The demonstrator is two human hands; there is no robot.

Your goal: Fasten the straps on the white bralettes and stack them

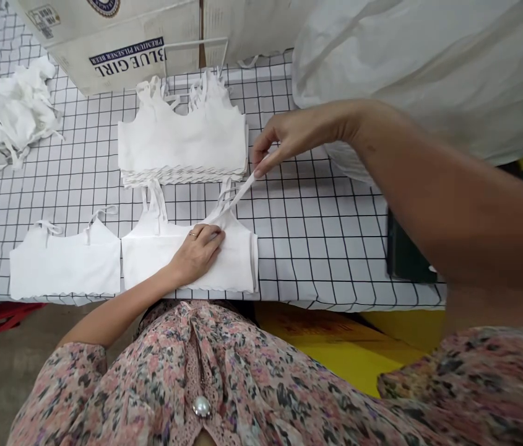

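Observation:
A white bra top [237, 266] lies flat on top of one or more others at the table's front edge. My left hand [200, 251] rests on it, fingers bent and pressed onto the fabric near the base of a shoulder strap. Held between the thumb and fingers of my right hand [277, 145] is the end of that thin white strap [242, 191], drawn taut up and to the right. Just beyond lies a neat stack of white bra tops [182, 142]. To the left, another white bra top [66, 266] lies flat, its straps loose.
A loose heap of white garments [5, 111] is at the far left. Behind the stack stand a cardboard box [122, 62] and a thin white wire frame [196, 43]. A large white plastic bag [405, 68] bulges at the back right. A dark object [405, 254] lies on the checked tablecloth [317, 248].

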